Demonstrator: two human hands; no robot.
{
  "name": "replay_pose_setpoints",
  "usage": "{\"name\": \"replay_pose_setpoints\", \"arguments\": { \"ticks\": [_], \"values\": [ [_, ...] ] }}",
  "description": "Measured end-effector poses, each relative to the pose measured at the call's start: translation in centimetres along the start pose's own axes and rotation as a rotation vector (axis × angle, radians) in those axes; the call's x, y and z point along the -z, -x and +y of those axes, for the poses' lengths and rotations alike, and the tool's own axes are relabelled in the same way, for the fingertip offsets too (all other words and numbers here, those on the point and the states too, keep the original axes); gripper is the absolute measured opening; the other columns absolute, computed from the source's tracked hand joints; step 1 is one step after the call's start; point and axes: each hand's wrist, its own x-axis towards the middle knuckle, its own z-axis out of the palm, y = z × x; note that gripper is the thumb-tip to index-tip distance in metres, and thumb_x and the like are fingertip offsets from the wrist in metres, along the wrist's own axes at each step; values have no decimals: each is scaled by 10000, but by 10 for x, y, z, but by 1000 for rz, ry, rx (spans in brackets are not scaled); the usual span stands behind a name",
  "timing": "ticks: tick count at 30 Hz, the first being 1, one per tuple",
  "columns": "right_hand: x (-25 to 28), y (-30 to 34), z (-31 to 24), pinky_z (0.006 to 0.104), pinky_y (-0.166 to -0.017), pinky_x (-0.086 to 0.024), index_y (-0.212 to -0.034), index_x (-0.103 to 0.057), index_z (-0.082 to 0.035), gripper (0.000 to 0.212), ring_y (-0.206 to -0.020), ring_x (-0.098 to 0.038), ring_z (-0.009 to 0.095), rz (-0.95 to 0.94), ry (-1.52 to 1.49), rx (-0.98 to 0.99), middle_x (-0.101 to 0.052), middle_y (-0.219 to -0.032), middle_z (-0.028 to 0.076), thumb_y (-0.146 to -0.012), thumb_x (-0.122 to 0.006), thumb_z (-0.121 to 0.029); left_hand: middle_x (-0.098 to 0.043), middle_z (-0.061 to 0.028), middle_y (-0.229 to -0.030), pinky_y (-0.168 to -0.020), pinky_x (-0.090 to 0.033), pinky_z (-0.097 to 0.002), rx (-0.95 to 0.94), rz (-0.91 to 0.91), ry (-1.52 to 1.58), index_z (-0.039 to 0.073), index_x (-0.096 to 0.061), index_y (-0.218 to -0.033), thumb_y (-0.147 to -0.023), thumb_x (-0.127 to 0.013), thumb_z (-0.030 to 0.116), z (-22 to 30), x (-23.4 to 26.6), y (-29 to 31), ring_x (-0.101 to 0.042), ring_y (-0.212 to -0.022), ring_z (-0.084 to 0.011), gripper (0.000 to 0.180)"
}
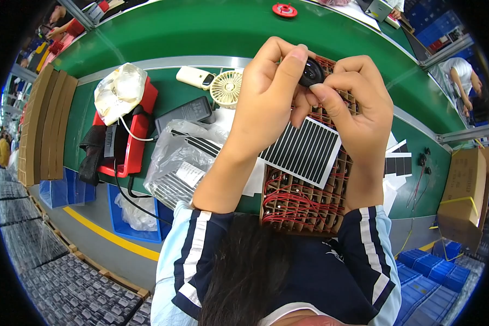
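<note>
Between my raised hands is a small round black speaker (313,73), dished in the middle. My left hand (269,100) grips it from the left with thumb and fingers. On the other side, the thumb and forefinger of my right hand (364,103) pinch its lower right edge. Beneath them is a divided cardboard box (339,174) filled with several dark round pieces and red wires (293,204). A white sheet with black strips (304,149) lies across the box, partly covered by my left hand.
Left on the green table (168,92) are a red bin (146,111), a clear plastic bag (171,146), a black adapter (183,113) and a cream fan (226,88). Black-and-white sheets (399,163) and loose wired pieces (424,160) lie at right. A red disc (284,10) sits beyond.
</note>
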Motion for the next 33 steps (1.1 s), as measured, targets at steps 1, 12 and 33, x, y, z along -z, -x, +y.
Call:
{"name": "replay_pose_setpoints", "arguments": {
  "ticks": [1, 12, 33],
  "values": [
    [0, 0, 0, 252, -600, -396, -705, -593, -26, 98, -690, -504, 165, -1, 1, -1, -501, -732, 49, -663, -672, -66, -518, -55, -594, -334, -307, -170, 1, 0, 1, 23, -433, -870, -892, -455, 180, 0, -1, 0, -412, -361, -53, 160],
    [0, 2, 2, 279, -615, -380, -682, -567, -27, 131, -708, -495, 193, -7, 74, 8, -498, -738, 55, -642, -680, -79, -490, -10, -584, -339, -254, -161, -4, 37, -56, 24, -468, -829, -890, -447, 200, 1, -1, -3, -375, -390, -29, 188],
    [2, 2, -5, 292, -622, -344, -613, -542, -61, 236, -644, -484, 177, 1, 128, -81, -511, -653, 9, -635, -713, -223, -496, -21, -599, -318, -290, -160, -24, -29, 57, 35, -462, -820, -878, -491, 210, 2, 1, -4, -385, -354, -43, 186]
  ]
}}
